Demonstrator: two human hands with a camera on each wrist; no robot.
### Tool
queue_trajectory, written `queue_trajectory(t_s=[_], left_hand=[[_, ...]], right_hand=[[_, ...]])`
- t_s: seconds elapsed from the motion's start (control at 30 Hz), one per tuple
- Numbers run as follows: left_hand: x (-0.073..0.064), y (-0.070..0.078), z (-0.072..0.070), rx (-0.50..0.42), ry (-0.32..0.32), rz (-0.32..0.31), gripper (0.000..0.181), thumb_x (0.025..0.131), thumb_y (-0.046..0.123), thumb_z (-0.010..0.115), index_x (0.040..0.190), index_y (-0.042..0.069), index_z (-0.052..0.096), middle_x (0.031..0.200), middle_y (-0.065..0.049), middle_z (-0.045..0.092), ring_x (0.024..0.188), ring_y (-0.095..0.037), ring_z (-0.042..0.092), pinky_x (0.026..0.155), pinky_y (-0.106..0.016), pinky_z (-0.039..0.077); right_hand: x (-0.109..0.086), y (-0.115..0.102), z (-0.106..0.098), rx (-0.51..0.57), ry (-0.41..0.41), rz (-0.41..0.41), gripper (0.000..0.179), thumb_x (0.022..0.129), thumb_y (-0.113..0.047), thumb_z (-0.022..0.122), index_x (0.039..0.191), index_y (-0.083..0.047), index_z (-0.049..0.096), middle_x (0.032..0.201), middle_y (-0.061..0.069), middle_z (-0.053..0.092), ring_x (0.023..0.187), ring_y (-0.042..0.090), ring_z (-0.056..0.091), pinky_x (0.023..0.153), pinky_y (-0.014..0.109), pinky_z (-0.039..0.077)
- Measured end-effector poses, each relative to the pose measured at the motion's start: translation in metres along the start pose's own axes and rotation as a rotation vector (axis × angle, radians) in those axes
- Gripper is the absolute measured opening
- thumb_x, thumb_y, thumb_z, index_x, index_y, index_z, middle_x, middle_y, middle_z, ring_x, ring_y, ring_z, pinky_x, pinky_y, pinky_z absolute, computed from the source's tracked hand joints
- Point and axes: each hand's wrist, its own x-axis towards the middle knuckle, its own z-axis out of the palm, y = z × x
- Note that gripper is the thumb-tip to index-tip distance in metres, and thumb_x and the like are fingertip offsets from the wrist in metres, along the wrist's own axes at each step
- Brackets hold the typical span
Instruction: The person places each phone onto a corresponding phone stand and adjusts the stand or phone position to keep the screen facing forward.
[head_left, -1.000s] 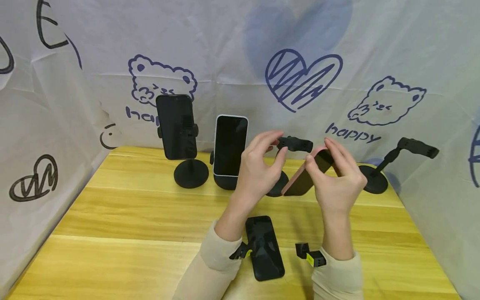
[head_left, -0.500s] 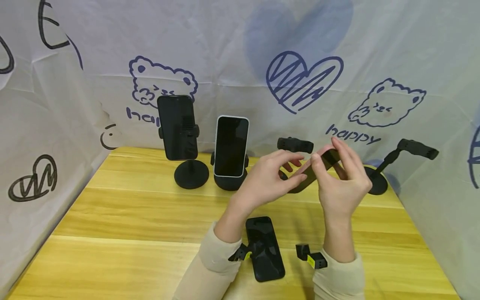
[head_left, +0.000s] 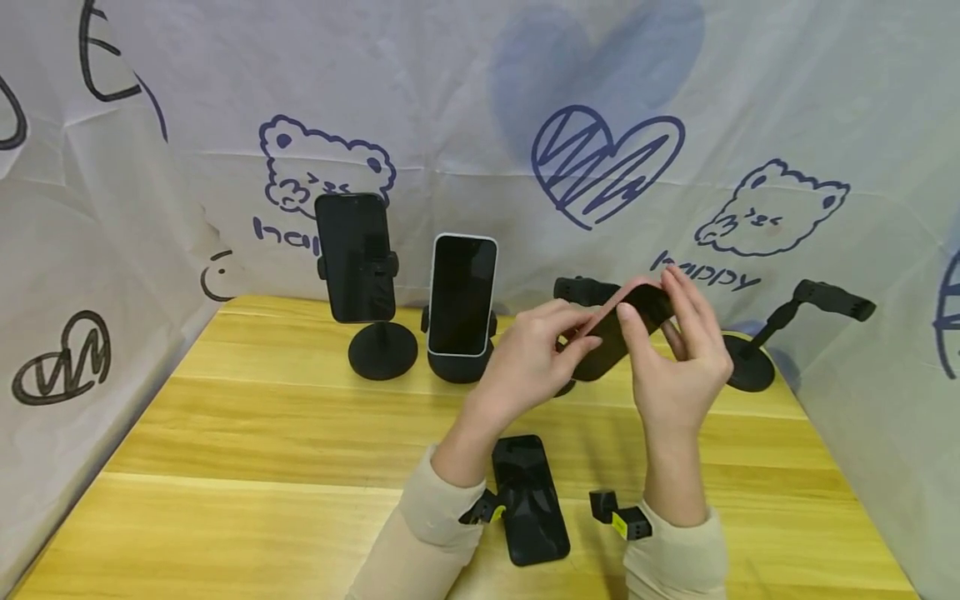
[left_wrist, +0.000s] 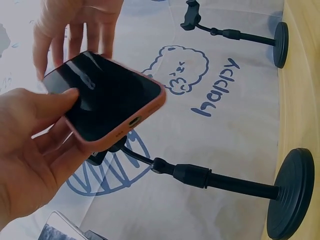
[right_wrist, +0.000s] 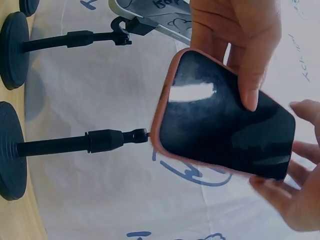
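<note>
A smartphone in a pink case (head_left: pixel 622 342) is held tilted in the air between both hands, its dark screen facing up. My left hand (head_left: pixel 525 354) pinches its lower part, with the thumb (left_wrist: pixel 62 102) on the screen and the fingers beneath. At the upper end my right hand (head_left: pixel 678 362) grips the phone by its edges, thumb on one side and fingers on the other. Right behind the phone stands a black phone stand (left_wrist: pixel 230 182), its clamp (head_left: pixel 581 289) partly hidden by the phone in the head view.
Left of the hands, two stands carry phones: a black phone (head_left: pixel 354 258) and a white-edged phone (head_left: pixel 462 296). Another stand (head_left: pixel 750 362) rises at the right without a phone. A black phone (head_left: pixel 531 500) lies on the wooden table (head_left: pixel 247 467) between the forearms. A printed cloth (head_left: pixel 465 100) hangs behind.
My left hand has come away from the stand's clamp, moved down and right, and taken hold of the phone's lower part. The phone, still in my right hand, now lies flatter and more raised.
</note>
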Motion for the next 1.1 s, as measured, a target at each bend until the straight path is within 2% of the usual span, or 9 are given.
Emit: queue_trajectory(t_s=[0.13, 0.3, 0.43, 0.53, 0.6, 0.8, 0.9, 1.03, 1.1], left_hand=[[0.001, -0.001, 0.002, -0.030, 0.104, -0.025, 0.026, 0.098, 0.014, 0.074, 0.121, 0.002, 0.074, 0.104, -0.009, 0.071, 0.080, -0.016, 0.063, 0.066, -0.018, 0.051], [0.003, -0.003, 0.004, -0.094, 0.216, -0.045, 0.028, 0.099, 0.014, 0.071, 0.123, 0.000, 0.073, 0.104, -0.012, 0.072, 0.088, -0.020, 0.069, 0.070, -0.017, 0.055], [0.005, -0.004, 0.006, -0.128, 0.321, -0.056, 0.029, 0.097, 0.011, 0.072, 0.123, -0.002, 0.072, 0.106, -0.015, 0.074, 0.095, -0.025, 0.072, 0.075, -0.019, 0.059], [0.006, -0.005, 0.007, -0.146, 0.402, -0.060, 0.029, 0.096, 0.010, 0.074, 0.122, -0.003, 0.072, 0.107, -0.016, 0.074, 0.095, -0.026, 0.073, 0.076, -0.022, 0.060], [0.007, -0.006, 0.008, -0.159, 0.442, -0.058, 0.030, 0.096, 0.010, 0.074, 0.123, -0.004, 0.072, 0.108, -0.016, 0.074, 0.095, -0.026, 0.073, 0.077, -0.023, 0.061], [0.009, -0.013, 0.009, -0.158, 0.505, -0.043, 0.032, 0.096, 0.013, 0.075, 0.125, -0.001, 0.072, 0.107, -0.015, 0.073, 0.093, -0.026, 0.072, 0.073, -0.023, 0.061], [0.010, -0.016, 0.010, -0.168, 0.508, -0.038, 0.029, 0.102, 0.014, 0.068, 0.127, 0.000, 0.071, 0.111, -0.014, 0.071, 0.096, -0.024, 0.071, 0.073, -0.022, 0.060], [0.010, -0.016, 0.014, -0.175, 0.501, -0.024, 0.030, 0.111, 0.013, 0.051, 0.130, -0.002, 0.068, 0.122, -0.015, 0.069, 0.109, -0.024, 0.068, 0.089, -0.026, 0.058], [0.011, -0.016, 0.017, -0.144, 0.503, -0.017, 0.032, 0.112, 0.010, 0.046, 0.132, -0.003, 0.067, 0.128, -0.017, 0.067, 0.117, -0.025, 0.066, 0.099, -0.028, 0.055]], right_hand=[[0.001, 0.002, -0.002, 0.111, -0.058, 0.030, 0.056, 0.093, 0.004, 0.073, 0.146, -0.006, 0.060, 0.148, 0.009, 0.059, 0.133, 0.024, 0.059, 0.099, 0.027, 0.054], [0.002, 0.007, -0.001, 0.200, -0.164, 0.165, 0.057, 0.098, -0.001, 0.068, 0.153, -0.012, 0.053, 0.140, 0.008, 0.064, 0.122, 0.021, 0.065, 0.093, 0.022, 0.056], [0.002, 0.012, -0.001, 0.184, -0.274, 0.234, 0.048, 0.099, -0.002, 0.069, 0.146, -0.009, 0.060, 0.123, 0.002, 0.071, 0.104, 0.016, 0.070, 0.086, 0.020, 0.058], [0.003, 0.016, -0.001, 0.159, -0.348, 0.233, 0.041, 0.097, 0.001, 0.070, 0.138, 0.000, 0.065, 0.109, -0.004, 0.073, 0.092, 0.010, 0.072, 0.079, 0.020, 0.060], [0.004, 0.018, 0.001, 0.164, -0.369, 0.224, 0.038, 0.096, 0.004, 0.071, 0.133, 0.005, 0.066, 0.104, -0.007, 0.074, 0.087, 0.008, 0.073, 0.075, 0.021, 0.060], [0.009, 0.023, 0.012, 0.284, -0.329, 0.238, 0.038, 0.092, 0.011, 0.071, 0.130, 0.010, 0.066, 0.100, -0.008, 0.076, 0.084, 0.007, 0.075, 0.070, 0.023, 0.061], [0.014, 0.024, 0.017, 0.362, -0.286, 0.235, 0.038, 0.092, 0.012, 0.071, 0.130, 0.010, 0.067, 0.102, -0.003, 0.078, 0.084, 0.009, 0.076, 0.069, 0.024, 0.061], [0.021, 0.026, 0.019, 0.429, -0.210, 0.191, 0.038, 0.092, 0.009, 0.073, 0.130, 0.007, 0.068, 0.104, 0.004, 0.078, 0.085, 0.013, 0.076, 0.069, 0.024, 0.061], [0.025, 0.027, 0.020, 0.448, -0.162, 0.158, 0.036, 0.093, 0.007, 0.073, 0.129, 0.005, 0.070, 0.105, 0.007, 0.078, 0.084, 0.014, 0.076, 0.069, 0.023, 0.061]])
